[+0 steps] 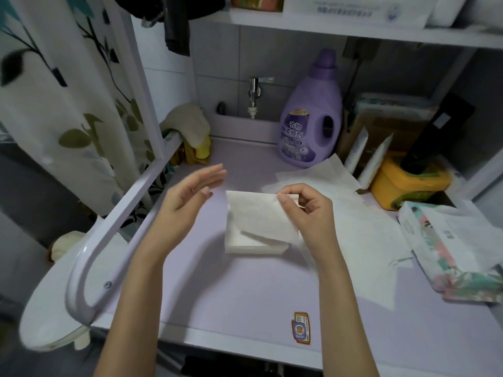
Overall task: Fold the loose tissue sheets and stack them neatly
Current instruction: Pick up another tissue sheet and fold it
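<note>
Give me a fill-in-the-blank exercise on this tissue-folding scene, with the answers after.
1. The right hand pinches a folded tissue; the left hand holds ___.
2. The bottle beside the tap is ___ in colour.
3. The tub behind the tissue pack is ___ in colour.
Answers: nothing; purple; yellow.

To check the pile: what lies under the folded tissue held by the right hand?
Under the folded tissue, pinched by the right hand, lies a tissue stack. Only its left and front edges show; the rest is covered.
</note>
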### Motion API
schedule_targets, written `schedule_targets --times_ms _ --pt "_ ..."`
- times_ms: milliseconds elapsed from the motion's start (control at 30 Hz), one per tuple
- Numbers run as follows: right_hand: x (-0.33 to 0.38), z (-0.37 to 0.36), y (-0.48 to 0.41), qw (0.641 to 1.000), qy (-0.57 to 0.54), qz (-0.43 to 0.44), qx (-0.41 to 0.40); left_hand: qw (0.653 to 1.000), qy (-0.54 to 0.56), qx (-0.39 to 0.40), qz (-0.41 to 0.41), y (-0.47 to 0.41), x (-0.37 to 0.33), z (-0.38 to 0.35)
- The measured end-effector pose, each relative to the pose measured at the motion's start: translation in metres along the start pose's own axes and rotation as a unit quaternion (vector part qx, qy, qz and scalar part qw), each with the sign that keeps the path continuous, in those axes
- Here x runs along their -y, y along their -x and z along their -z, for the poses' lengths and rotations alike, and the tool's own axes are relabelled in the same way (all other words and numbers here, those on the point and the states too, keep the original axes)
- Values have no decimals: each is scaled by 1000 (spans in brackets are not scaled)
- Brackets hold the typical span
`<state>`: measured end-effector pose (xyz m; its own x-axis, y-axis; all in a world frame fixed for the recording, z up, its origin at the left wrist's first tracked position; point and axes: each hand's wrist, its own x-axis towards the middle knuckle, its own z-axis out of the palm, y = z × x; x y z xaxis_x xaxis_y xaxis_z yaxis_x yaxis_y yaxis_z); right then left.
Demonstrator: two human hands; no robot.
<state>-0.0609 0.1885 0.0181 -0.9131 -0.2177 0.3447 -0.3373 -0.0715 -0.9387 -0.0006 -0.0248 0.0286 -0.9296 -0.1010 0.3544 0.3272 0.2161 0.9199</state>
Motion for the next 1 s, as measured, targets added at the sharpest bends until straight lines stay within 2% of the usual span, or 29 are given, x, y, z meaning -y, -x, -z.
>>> schedule_targets --times_ms 200,333,433,533,633,700,767,900,1000 --pt "6 -9 0 998 36 19 41 997 -55 46 27 -2 -6 -23" --pt "9 -7 -1 997 60 14 51 996 -76 30 33 -5 -1 -21" --pt "8 -3 -3 998 51 -4 46 997 -51 8 52 -6 1 -18" --pt "4 2 -3 993 35 -54 96 996 -45 -46 57 -10 2 -18" --pt "-9 4 -6 994 51 -81 60 990 18 -78 120 -11 1 -20" --pt "-15 2 -8 994 22 -108 16 978 47 -45 200 -11 4 -20" --pt "-22 2 -10 990 23 -141 -12 969 30 -31 245 -9 11 -21" --pt "-38 4 -10 976 77 -201 -11 958 -29 -80 273 -7 29 -23" --pt "-44 2 -10 968 97 -228 -31 957 -59 -86 270 -5 35 -25"
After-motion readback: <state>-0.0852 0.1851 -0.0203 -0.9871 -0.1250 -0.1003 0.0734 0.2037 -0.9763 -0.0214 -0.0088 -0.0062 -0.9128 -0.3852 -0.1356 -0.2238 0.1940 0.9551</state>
